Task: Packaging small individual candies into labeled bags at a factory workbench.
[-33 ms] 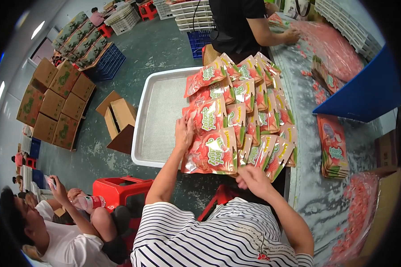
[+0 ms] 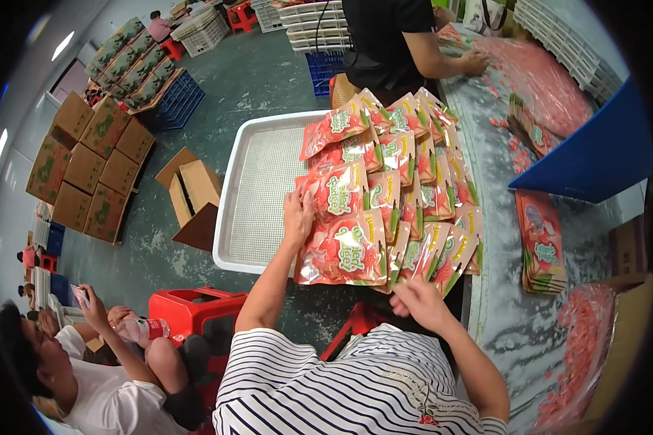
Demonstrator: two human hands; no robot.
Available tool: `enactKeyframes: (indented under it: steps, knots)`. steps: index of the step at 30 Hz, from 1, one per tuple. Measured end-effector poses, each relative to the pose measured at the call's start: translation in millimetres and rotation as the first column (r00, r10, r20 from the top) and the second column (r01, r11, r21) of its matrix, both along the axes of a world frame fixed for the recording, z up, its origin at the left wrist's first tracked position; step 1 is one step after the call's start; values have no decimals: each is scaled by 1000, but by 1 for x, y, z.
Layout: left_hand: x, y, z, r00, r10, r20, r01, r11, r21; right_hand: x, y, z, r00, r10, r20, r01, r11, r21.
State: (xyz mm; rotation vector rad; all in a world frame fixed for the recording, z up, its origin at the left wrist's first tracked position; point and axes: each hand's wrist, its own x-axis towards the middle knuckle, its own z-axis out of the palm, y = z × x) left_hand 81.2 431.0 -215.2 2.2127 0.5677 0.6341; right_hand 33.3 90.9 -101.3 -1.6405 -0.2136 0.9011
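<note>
Rows of overlapping red and tan snack pouches [image 2: 352, 249] fill the right part of a shallow white mesh-bottomed tray [image 2: 229, 174]. My left hand [image 2: 298, 214] lies against the left edge of the nearest pouches, its fingers stretched away from me and touching them. At the near edge of the rows, just below the pouches' corners, is my right hand [image 2: 418, 301]. Its fingers are curled in, and what is inside them, if anything, is hidden.
Right of the tray runs a pale worktable [image 2: 497, 290] with a pouch stack [image 2: 542, 246], a blue panel [image 2: 587, 156] and loose pink pieces. Another person [image 2: 384, 43] works beyond; a seated person [image 2: 116, 391] is at left, near a red stool [image 2: 196, 308]. An open carton [image 2: 196, 188] lies on the floor.
My right hand has shifted slightly right and toward me, away from the pouch edge, and its fingers look more curled. My left hand stays against the pouches.
</note>
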Motion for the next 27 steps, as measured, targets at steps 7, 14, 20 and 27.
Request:
enactKeyframes:
  steps: [7, 14, 20, 27]
  knots:
    - [64, 18, 6, 1000, 7, 18, -9, 990, 144, -74, -116, -25, 931, -344, -124, 337, 939, -70]
    - [114, 44, -13, 948, -162, -274, 201, 972, 119, -110, -145, -40, 608, -739, -289, 777, 629, 26]
    - [116, 2, 35, 970, -225, -90, 238, 957, 167, -103, -136, -34, 687, -704, -179, 706, 705, -68]
    - [69, -141, 108, 792, -609, 41, 541, 732, 415, -109, -134, -49, 710, -692, -133, 704, 704, 97]
